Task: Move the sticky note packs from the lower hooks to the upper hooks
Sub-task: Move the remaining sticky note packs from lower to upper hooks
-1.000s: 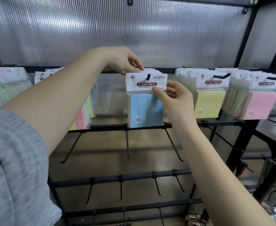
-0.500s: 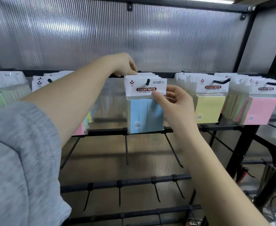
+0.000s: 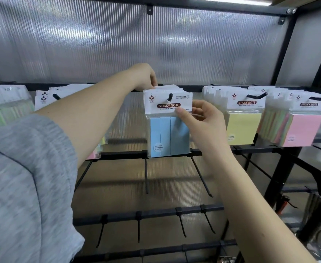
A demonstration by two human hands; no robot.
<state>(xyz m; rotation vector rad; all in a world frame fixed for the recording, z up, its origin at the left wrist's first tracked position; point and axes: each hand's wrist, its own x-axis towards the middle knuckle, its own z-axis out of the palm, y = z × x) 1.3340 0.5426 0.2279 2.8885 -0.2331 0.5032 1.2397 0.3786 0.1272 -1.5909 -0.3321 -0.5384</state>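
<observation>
A blue sticky note pack [image 3: 168, 136] with a white header card hangs at the front of a stack on the middle upper hook [image 3: 169, 97]. My right hand [image 3: 201, 122] pinches the pack's right edge, thumb on the header. My left hand [image 3: 143, 76] reaches over the stack and grips the tops of the packs behind the front one. The hook tip pokes through the header hole. Lower hooks [image 3: 201, 177] below hang bare.
On the same upper rail hang a yellow pack [image 3: 243, 128], a pink pack [image 3: 304, 130], and more packs at left [image 3: 46, 97], partly hidden by my forearm. Black rack bars [image 3: 156, 213] with bare hooks run below. A ribbed translucent panel backs the rack.
The view has tilted up, so the rail sits lower in the frame. My left hand slid from the front header to the back of the stack. The blue pack sits further onto the hook.
</observation>
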